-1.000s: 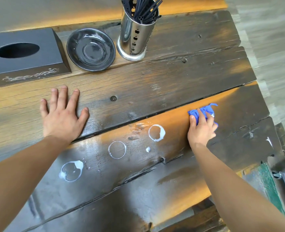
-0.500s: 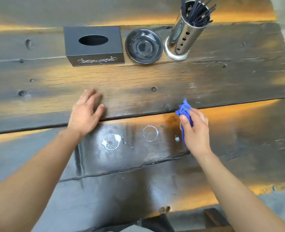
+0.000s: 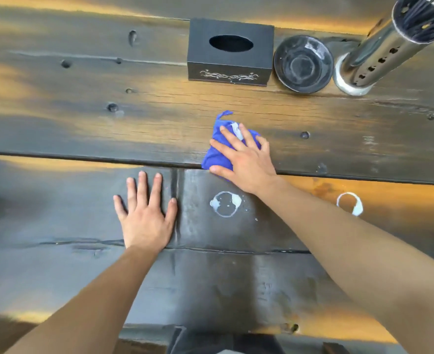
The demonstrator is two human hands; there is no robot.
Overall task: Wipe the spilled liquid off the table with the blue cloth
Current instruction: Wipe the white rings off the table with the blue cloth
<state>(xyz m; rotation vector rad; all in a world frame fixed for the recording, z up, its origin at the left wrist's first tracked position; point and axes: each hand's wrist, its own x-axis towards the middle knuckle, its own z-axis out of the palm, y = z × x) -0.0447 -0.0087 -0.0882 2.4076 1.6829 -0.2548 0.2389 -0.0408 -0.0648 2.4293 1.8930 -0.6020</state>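
Two white ring-shaped spills lie on the dark wooden table (image 3: 57, 129): the nearer spill ring (image 3: 225, 203) sits at the six o'clock side of the blue cloth (image 3: 214, 155), and the second spill ring (image 3: 350, 203) lies well apart at four o'clock from it, past the right forearm. The right hand (image 3: 244, 155) presses flat on the cloth with fingers spread, not clenched, pinning it over the plank seam. The left hand (image 3: 145, 213) rests open, palm down on the bare wood at nine o'clock from the nearer ring, grasping nothing. At twelve o'clock stand a black tissue box (image 3: 230, 52), a dark saucer (image 3: 303, 63) and a steel holder (image 3: 379, 51) of black sticks.
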